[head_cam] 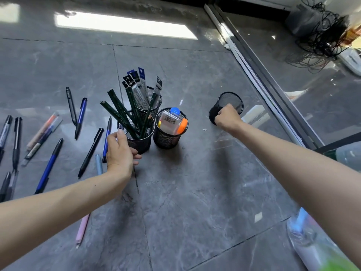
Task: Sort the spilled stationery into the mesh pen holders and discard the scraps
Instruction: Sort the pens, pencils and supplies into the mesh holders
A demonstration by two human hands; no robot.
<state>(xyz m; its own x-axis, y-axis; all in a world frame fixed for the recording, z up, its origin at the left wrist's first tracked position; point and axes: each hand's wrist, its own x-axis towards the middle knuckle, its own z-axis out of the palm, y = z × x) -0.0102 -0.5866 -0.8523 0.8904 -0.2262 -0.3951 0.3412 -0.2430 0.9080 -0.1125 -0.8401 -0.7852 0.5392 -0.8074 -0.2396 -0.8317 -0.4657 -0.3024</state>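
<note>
Grey polished floor [185,192] tiles are my working surface; no worktop is in sight. My left hand [120,151] is wrapped round the near side of the pencil holder [141,142], thumb up by the rim and fingers curled against the mesh. I judge the grip is there to steady the cup, since the green pencils [117,112] fan out to the left and make it top-heavy. My right hand [227,118], reached far out, is closed on the wall of the empty holder [232,99], which is tilted with its mouth facing away from me. Nothing shows inside it. Taking it by the side should let me stand it up or draw it towards the others, as it sits well apart from them.

Just beside the pencil holder stands a third holder [166,138] packed with a barcoded box and orange and blue items. Behind both, the rear holder [157,101] keeps packaged refills upright. The loose pens [48,167] lie scattered on the floor left of my left hand, and a pink pen [83,229] runs under that forearm; these remain to be sorted, likely into the empty holder. A small white scrap [204,129] lies between the third holder and my right hand. A plastic bag [312,249] sits at the lower right; whether it is for scraps I cannot tell.
</note>
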